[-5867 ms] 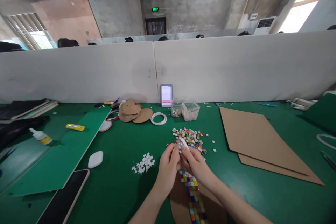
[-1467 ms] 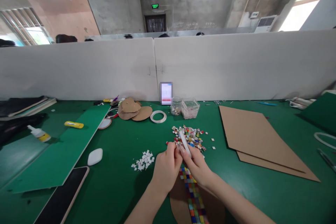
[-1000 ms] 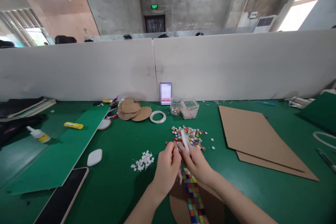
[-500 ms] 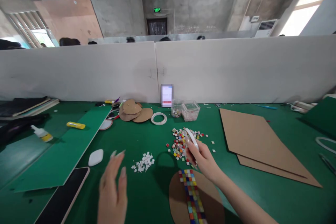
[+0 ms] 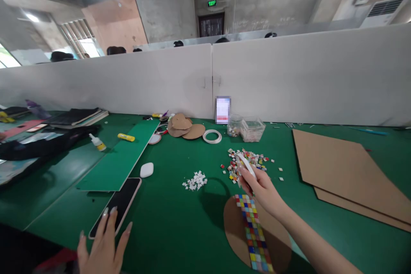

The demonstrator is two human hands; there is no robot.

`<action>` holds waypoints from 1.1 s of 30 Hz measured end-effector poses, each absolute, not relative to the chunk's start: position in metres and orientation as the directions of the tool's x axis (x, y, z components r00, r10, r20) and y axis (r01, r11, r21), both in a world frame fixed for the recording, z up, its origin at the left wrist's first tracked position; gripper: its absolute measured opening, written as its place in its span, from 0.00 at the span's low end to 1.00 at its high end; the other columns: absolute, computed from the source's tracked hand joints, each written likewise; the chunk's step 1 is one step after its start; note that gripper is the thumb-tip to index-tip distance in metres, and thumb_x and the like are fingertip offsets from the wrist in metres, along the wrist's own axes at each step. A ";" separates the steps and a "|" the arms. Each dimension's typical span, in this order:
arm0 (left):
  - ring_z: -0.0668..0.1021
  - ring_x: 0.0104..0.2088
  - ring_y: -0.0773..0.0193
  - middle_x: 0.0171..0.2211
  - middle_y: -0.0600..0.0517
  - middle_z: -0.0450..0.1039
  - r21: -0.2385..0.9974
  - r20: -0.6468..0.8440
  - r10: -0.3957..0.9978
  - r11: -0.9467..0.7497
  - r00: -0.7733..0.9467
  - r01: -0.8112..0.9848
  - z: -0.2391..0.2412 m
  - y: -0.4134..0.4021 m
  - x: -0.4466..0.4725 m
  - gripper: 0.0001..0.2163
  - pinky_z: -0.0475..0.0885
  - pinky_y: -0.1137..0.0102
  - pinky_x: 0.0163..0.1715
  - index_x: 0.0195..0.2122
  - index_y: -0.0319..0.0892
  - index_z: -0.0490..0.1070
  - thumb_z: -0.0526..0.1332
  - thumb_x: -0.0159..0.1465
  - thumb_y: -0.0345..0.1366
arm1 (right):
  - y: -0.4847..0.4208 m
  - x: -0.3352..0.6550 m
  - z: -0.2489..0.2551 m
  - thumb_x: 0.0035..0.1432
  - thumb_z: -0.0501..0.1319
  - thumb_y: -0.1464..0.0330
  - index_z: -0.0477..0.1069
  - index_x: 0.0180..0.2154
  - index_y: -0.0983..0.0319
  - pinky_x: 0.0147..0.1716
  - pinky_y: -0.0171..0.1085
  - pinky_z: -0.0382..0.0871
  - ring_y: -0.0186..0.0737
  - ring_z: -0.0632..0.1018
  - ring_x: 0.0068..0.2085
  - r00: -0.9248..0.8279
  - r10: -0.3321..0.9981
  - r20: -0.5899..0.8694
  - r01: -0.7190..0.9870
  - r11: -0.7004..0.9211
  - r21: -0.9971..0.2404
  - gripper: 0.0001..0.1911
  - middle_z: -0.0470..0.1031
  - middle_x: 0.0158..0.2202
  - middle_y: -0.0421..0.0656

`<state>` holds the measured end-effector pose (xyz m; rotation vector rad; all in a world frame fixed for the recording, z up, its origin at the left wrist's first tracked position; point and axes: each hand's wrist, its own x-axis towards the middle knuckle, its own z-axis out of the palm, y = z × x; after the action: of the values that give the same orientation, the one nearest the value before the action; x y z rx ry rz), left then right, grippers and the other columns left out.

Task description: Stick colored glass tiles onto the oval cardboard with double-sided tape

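Observation:
My left hand (image 5: 102, 246) has its fingers spread, the fingertips resting over a dark-screened phone (image 5: 128, 195) at lower left. In my right hand (image 5: 263, 190) is a white tape roll (image 5: 246, 165), seen nearly edge-on and pinched between thumb and fingers. It is above a pile of small coloured mosaic tiles (image 5: 233, 172). Below that hand lies a round cardboard piece (image 5: 233, 227), partly hidden by my forearm. A strip of coloured tiles (image 5: 253, 227) runs down the cardboard. Left of it is a small heap of white chips (image 5: 195, 181).
Farther back are cardboard rounds (image 5: 192, 132), a white ring (image 5: 212, 136), clear tubs (image 5: 253, 129) and a propped, blurred screen (image 5: 222, 110). Cardboard sheets (image 5: 340, 162) lie right. A white case (image 5: 147, 170), green board (image 5: 128, 158) and glue bottle (image 5: 97, 142) are left. A partition (image 5: 272, 77) closes the back.
My left hand has moved down and left, onto the phone, with fingers spreading. The view has swung left. My right hand still holds the tape roll over the tile pile.

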<state>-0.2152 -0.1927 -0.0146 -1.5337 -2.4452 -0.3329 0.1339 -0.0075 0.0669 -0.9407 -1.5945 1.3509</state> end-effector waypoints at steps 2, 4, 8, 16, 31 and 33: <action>0.57 0.59 0.48 0.56 0.38 0.60 0.090 0.345 0.841 0.411 -0.416 0.907 -0.010 -0.191 -0.213 0.27 0.41 0.46 0.55 0.59 0.34 0.51 0.38 0.63 0.44 | -0.009 0.134 0.066 0.60 0.49 0.55 0.57 0.21 0.60 0.17 0.32 0.52 0.29 0.58 0.16 -0.383 0.916 0.119 0.042 0.145 -0.988 0.20 0.57 0.15 0.34; 0.54 0.60 0.50 0.57 0.38 0.58 0.132 0.399 0.804 0.426 -0.442 0.895 -0.004 -0.189 -0.211 0.26 0.40 0.47 0.55 0.60 0.35 0.48 0.39 0.64 0.43 | -0.011 0.133 0.066 0.60 0.49 0.55 0.57 0.21 0.60 0.16 0.31 0.52 0.28 0.57 0.16 -0.383 0.916 0.120 0.046 0.149 -0.988 0.21 0.56 0.15 0.34; 0.53 0.61 0.55 0.57 0.43 0.58 0.228 0.428 0.784 0.386 -0.449 0.894 0.000 -0.187 -0.212 0.23 0.38 0.50 0.56 0.62 0.44 0.45 0.37 0.65 0.40 | -0.014 0.132 0.065 0.59 0.49 0.54 0.56 0.20 0.60 0.16 0.32 0.52 0.28 0.57 0.16 -0.383 0.916 0.117 0.051 0.147 -0.988 0.22 0.56 0.14 0.33; 0.54 0.61 0.54 0.54 0.40 0.62 0.167 0.407 0.798 0.413 -0.444 0.895 -0.008 -0.182 -0.225 0.23 0.38 0.50 0.56 0.60 0.40 0.48 0.38 0.65 0.38 | -0.016 0.130 0.065 0.59 0.50 0.53 0.56 0.20 0.60 0.16 0.32 0.51 0.28 0.56 0.15 -0.414 0.906 0.085 0.028 0.106 -0.994 0.22 0.55 0.13 0.33; 0.53 0.61 0.53 0.55 0.36 0.60 0.127 0.459 0.765 0.447 -0.452 0.885 -0.006 -0.184 -0.208 0.22 0.40 0.50 0.56 0.57 0.34 0.52 0.38 0.65 0.39 | -0.057 0.132 0.104 0.58 0.50 0.53 0.61 0.21 0.59 0.13 0.32 0.55 0.31 0.61 0.13 -0.472 0.879 0.074 -0.092 0.035 -0.995 0.21 0.60 0.12 0.36; 0.51 0.61 0.52 0.55 0.36 0.59 0.170 0.474 0.737 0.461 -0.482 0.871 -0.004 -0.183 -0.205 0.22 0.40 0.48 0.56 0.58 0.35 0.51 0.38 0.65 0.39 | -0.075 0.138 0.103 0.61 0.45 0.53 0.61 0.19 0.59 0.14 0.34 0.60 0.31 0.62 0.12 -0.419 0.899 0.129 -0.088 0.101 -0.991 0.25 0.62 0.13 0.37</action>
<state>-0.2049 -0.1835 -0.0035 -1.3642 -2.3813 -0.5641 0.1379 -0.0755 0.1032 -0.8330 -1.5241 1.4564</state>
